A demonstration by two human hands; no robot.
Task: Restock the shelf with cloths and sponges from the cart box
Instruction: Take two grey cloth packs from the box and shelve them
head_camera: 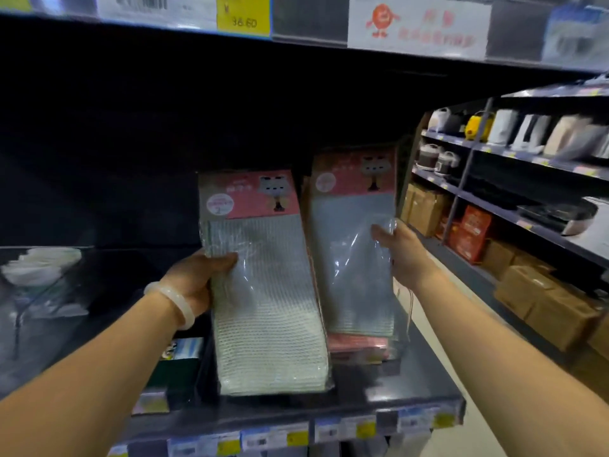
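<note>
The shelf (412, 384) is dark, with a strip of price tags (329, 430) along its front edge. Two cloth packs stand upright on it, side by side near its right end.

The white cloth pack (263, 291), in clear wrap with a pink header card, stands at the shelf's front. The left hand (197, 275) grips its left edge, thumb across the front of the wrap; a pale bangle (171, 300) sits on that wrist.

The grey cloth pack (356, 245) stands just right of the white pack and slightly further back, touching or nearly touching it. The right hand (400, 249) holds its right edge, fingers curled onto the wrap. More packs stand behind it.

Left of the white pack, a clear divider (43, 291) stands on the shelf. Right of the shelf, across the aisle, further shelving carries appliances (478, 127) and cardboard boxes (543, 301).
</note>
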